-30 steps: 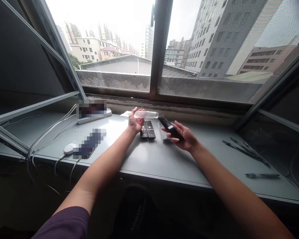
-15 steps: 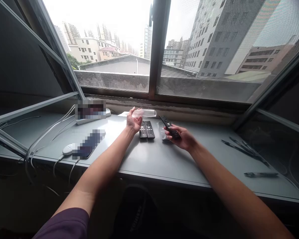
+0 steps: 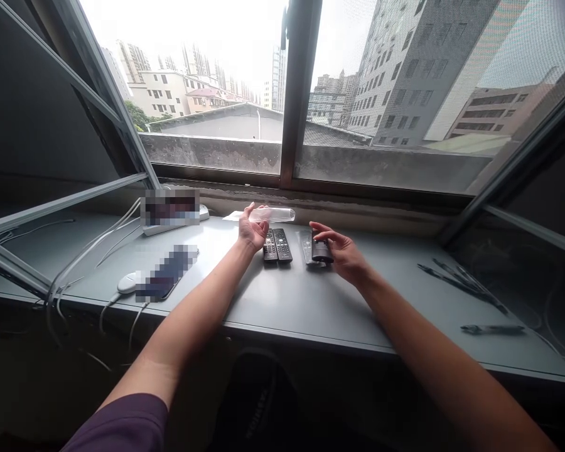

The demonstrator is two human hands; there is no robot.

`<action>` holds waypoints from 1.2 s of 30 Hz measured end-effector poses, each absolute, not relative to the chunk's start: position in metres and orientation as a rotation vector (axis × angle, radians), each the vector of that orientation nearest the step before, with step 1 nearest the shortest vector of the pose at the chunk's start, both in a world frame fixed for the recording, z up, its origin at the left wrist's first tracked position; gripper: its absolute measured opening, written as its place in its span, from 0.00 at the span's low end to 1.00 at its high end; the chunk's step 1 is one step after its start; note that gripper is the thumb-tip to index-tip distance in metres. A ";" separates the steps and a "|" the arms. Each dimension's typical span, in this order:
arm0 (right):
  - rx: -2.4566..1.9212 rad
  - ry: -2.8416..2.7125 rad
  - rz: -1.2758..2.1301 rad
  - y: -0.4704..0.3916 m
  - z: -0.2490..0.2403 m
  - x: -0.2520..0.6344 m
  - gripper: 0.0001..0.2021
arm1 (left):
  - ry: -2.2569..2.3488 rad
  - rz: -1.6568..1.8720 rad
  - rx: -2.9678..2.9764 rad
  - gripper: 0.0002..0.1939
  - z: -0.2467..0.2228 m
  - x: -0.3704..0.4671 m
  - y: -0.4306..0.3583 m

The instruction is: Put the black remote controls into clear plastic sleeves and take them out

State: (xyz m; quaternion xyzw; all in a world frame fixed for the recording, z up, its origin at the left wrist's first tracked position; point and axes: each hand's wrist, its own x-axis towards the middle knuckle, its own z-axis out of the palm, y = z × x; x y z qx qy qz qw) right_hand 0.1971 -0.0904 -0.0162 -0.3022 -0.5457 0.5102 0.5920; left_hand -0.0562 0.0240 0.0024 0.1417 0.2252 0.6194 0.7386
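My left hand (image 3: 253, 235) is closed around a clear plastic sleeve (image 3: 280, 215) that sticks out to the right and lies level above the desk. Just below it, two black remote controls (image 3: 283, 245) rest side by side on the desk, the left one partly covered by my fingers. A third black remote control (image 3: 321, 252) is gripped in my right hand (image 3: 347, 252), its end tipped towards me so that the buttons are out of sight. Next to it on the desk lies another clear plastic wrapper (image 3: 306, 246); whether anything is inside, I cannot tell.
At the left lie a blurred-out phone (image 3: 172, 276), a white round charger (image 3: 127, 284) and a white power strip (image 3: 201, 215) with cables. Several dark pens (image 3: 466, 285) lie at the right. A window frame (image 3: 292, 125) rises behind the desk (image 3: 287, 307).
My right hand has turned the remote control, from its button face showing at a slant to its end facing me. My left hand has hardly moved.
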 end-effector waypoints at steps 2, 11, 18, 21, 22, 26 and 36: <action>-0.704 -1.293 1.188 -0.092 -0.016 0.197 0.14 | 0.492 1.359 0.316 0.13 0.002 -0.056 0.024; -0.774 -1.211 1.348 -0.093 -0.016 0.196 0.25 | 0.453 1.377 0.335 0.13 0.000 -0.058 0.026; -0.862 -1.204 1.316 -0.099 -0.015 0.190 0.22 | 0.466 1.386 0.336 0.14 0.001 -0.061 0.025; -0.863 -1.244 1.280 -0.103 -0.014 0.185 0.22 | 0.465 1.398 0.352 0.14 0.001 -0.062 0.027; -0.862 -1.253 1.274 -0.104 -0.013 0.184 0.23 | 0.467 1.404 0.358 0.14 0.002 -0.063 0.027; -0.879 -1.278 1.263 -0.110 -0.010 0.180 0.21 | 0.493 1.424 0.390 0.14 0.004 -0.066 0.025; -0.872 -1.163 1.355 -0.112 -0.014 0.180 0.20 | 0.565 1.484 0.448 0.14 0.001 -0.073 0.017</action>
